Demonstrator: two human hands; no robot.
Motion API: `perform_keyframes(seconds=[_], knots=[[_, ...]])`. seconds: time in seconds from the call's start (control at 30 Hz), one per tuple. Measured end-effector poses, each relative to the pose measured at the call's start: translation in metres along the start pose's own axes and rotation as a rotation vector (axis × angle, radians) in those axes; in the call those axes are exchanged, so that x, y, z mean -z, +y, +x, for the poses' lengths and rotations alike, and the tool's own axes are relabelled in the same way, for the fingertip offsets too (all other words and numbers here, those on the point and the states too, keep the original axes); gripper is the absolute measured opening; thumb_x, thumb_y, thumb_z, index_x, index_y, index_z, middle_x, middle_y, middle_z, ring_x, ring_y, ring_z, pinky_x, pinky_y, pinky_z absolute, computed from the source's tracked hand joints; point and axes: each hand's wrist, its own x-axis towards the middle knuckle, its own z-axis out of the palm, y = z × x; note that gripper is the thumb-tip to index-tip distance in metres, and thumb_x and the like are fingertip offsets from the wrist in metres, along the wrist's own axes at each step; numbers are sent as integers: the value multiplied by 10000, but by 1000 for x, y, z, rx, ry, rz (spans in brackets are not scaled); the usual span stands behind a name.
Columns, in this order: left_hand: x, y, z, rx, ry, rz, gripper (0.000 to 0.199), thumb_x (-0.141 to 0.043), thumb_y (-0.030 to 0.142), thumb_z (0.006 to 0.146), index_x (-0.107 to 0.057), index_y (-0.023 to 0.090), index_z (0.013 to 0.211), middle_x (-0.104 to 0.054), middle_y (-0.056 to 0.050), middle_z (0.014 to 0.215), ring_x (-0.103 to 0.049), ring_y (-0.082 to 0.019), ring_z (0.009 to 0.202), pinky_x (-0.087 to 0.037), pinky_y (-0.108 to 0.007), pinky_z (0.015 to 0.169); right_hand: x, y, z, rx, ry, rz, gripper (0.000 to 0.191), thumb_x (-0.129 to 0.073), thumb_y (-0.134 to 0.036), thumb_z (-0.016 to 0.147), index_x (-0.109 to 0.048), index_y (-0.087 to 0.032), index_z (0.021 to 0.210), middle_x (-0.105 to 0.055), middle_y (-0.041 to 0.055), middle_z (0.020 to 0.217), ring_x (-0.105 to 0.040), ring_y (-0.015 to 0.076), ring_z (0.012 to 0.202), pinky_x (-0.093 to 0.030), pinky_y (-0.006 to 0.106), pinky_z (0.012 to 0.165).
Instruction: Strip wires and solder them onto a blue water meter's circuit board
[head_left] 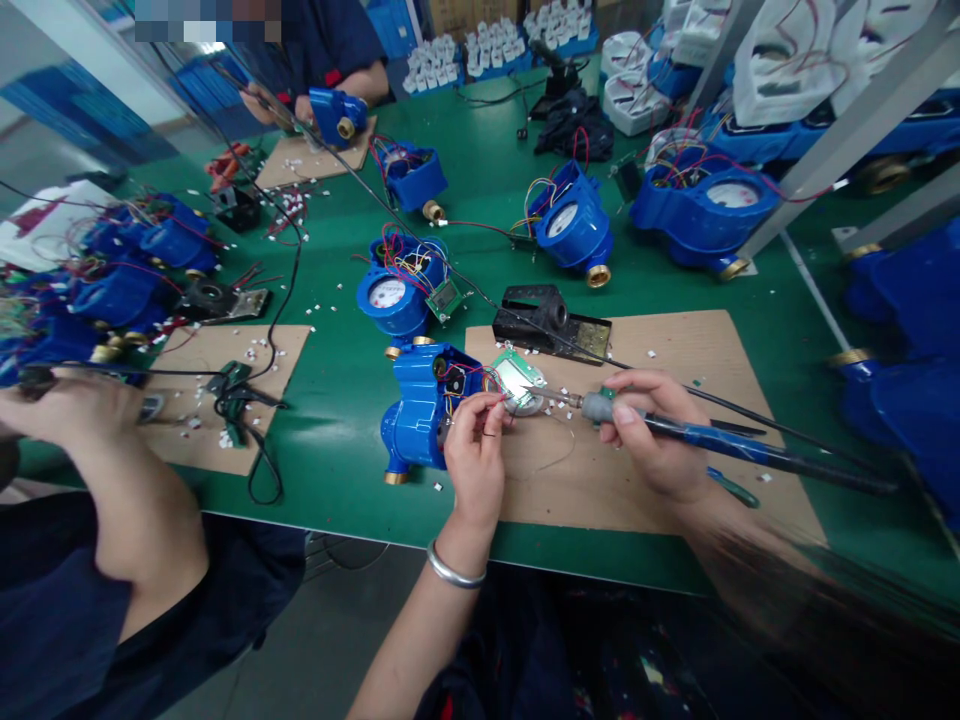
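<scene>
My right hand (652, 435) is wrapped round a soldering iron (720, 445), whose thin metal tip points left to a small green circuit board (519, 380). Pinched in my left hand (478, 450), beside that board, are thin wires (491, 400). The wires run to the open top of a blue meter (424, 405), which lies on its side just left of my left hand. Under the board and both hands is a brown cardboard sheet (615, 490). Whether the tip touches the board is too small to tell.
A black soldering stand (553, 322) sits behind the board. Green-handled pliers (733, 488) lie by my right wrist. Blue meters (574, 225) with loose wires stand further back. Another person's arm (135, 470) is at the left, and a person (322, 50) works across the table.
</scene>
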Motion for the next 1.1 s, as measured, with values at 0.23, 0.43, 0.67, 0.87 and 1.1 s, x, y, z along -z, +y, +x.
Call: perform_keyframes(seconds=[0.23, 0.43, 0.67, 0.87, 1.1], knots=[[3, 6, -3, -39, 18, 36, 182, -513, 313, 921, -619, 183, 990, -634, -53, 906, -627, -146, 794, -520, -313, 771, 2, 2, -1, -20, 8, 8, 211, -585, -302, 850, -595, -204, 1037, -619, -29, 569, -585, 144, 521, -461, 261, 509], [2, 10, -6, -88, 33, -24, 184, -528, 308, 912, -639, 163, 932, -596, -67, 994, -569, -91, 668, -512, -234, 594, 6, -1, -2, -44, -2, 85, 225, -585, -312, 853, -587, -200, 1049, -610, -30, 572, -566, 133, 504, -447, 241, 472], [3, 14, -10, -143, 40, 56, 196, -535, 336, 903, -644, 173, 911, -624, -77, 994, -549, -97, 639, -466, -223, 546, 15, -6, 7, -89, 112, 290, 170, -570, -328, 875, -504, -210, 976, -614, -49, 589, -540, 107, 454, -437, 213, 453], [4, 17, -15, -91, 36, 18, 194, -561, 356, 884, -634, 177, 874, -612, -19, 773, -542, -117, 633, -441, -230, 574, 29, -9, 25, -35, 202, 324, 211, -563, -367, 885, -499, -215, 1017, -623, -34, 645, -572, 123, 530, -473, 239, 512], [9, 15, -17, -63, 21, 13, 205, -566, 368, 879, -623, 178, 928, -623, -30, 836, -575, -145, 776, -451, -251, 704, 68, 1, 72, 44, 241, 262, 187, -591, -376, 863, -553, -224, 966, -607, -14, 635, -578, 128, 537, -477, 241, 509]])
